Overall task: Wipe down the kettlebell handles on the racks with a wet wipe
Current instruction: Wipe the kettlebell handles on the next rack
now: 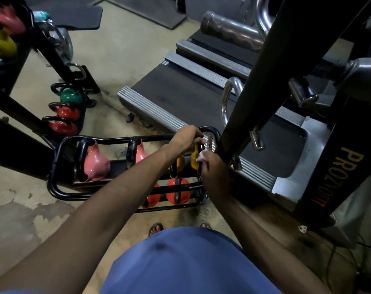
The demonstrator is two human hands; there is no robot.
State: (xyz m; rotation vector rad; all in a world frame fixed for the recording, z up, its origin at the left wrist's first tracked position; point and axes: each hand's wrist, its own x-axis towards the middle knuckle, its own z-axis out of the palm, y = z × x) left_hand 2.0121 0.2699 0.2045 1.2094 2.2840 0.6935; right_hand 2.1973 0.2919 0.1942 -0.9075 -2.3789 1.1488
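Wiping at the right end of a black tubular steel rack (114, 141) on the floor.
The left hand (185, 139) curls its fingers over the rack's top rail; the right hand (214, 172) clutches a bunched white wet wipe (201, 156) against the small yellow kettlebell (194, 161), at the row's end.

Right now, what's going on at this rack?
A person stands over the low kettlebell rack. Their left hand grips what looks like the rack's top rail near its right end. Their right hand holds a white wet wipe against the yellow kettlebell there. The pink kettlebells and orange kettlebells sit in the rack, not being handled.
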